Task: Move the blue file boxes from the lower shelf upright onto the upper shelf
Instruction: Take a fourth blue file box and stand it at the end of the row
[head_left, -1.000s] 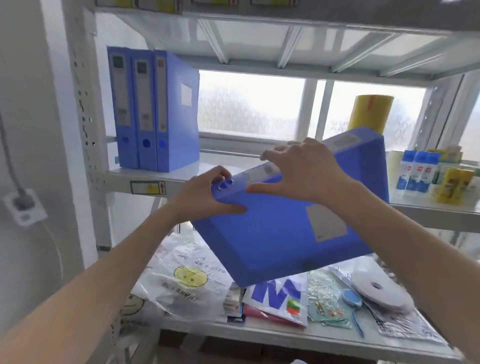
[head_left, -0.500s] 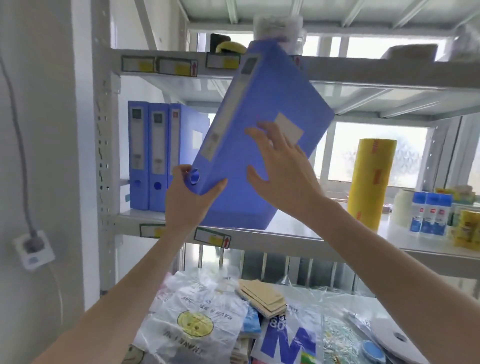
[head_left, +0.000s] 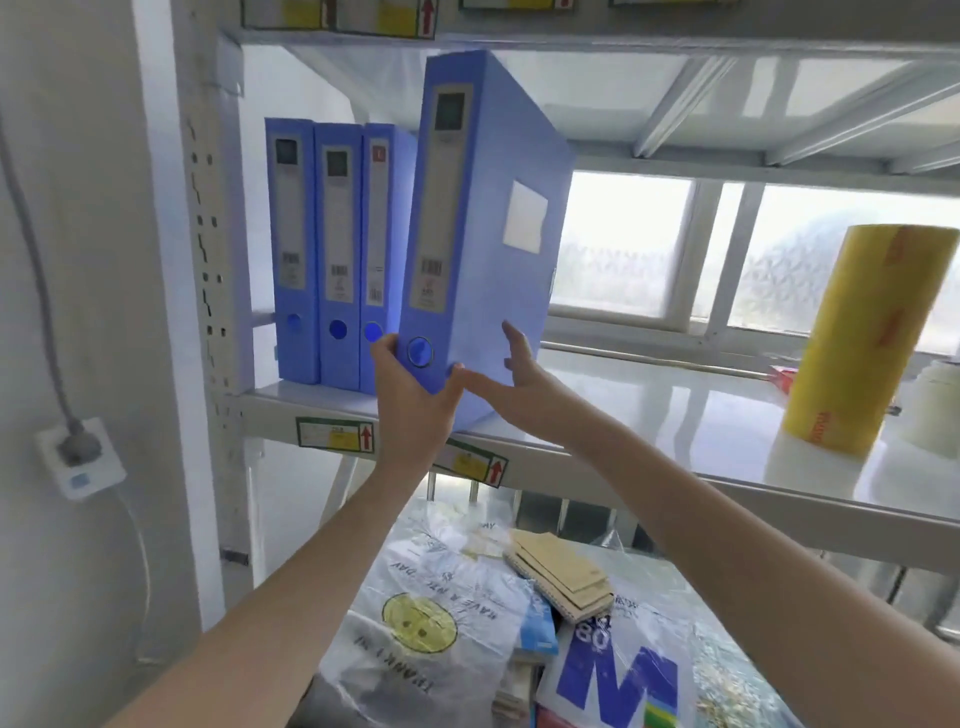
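Note:
A blue file box (head_left: 483, 228) stands nearly upright at the front of the upper shelf (head_left: 675, 415), leaning slightly right, its spine toward me. My left hand (head_left: 413, 400) grips the bottom of its spine from below. My right hand (head_left: 511, 374) presses flat against its lower right side, fingers spread. Three more blue file boxes (head_left: 332, 249) stand upright in a row at the shelf's left end, just left of the held box.
A yellow roll of film (head_left: 857, 338) stands on the upper shelf at the right, beside a white jar (head_left: 935, 410). The lower shelf holds plastic bags (head_left: 431, 623), brown notebooks (head_left: 561, 571) and packets. A shelf post (head_left: 213, 260) and wall socket (head_left: 78, 457) are on the left.
The held box has swung from a strong rightward tilt to almost vertical and sunk to the shelf beside the three standing boxes. My right hand slid down its side.

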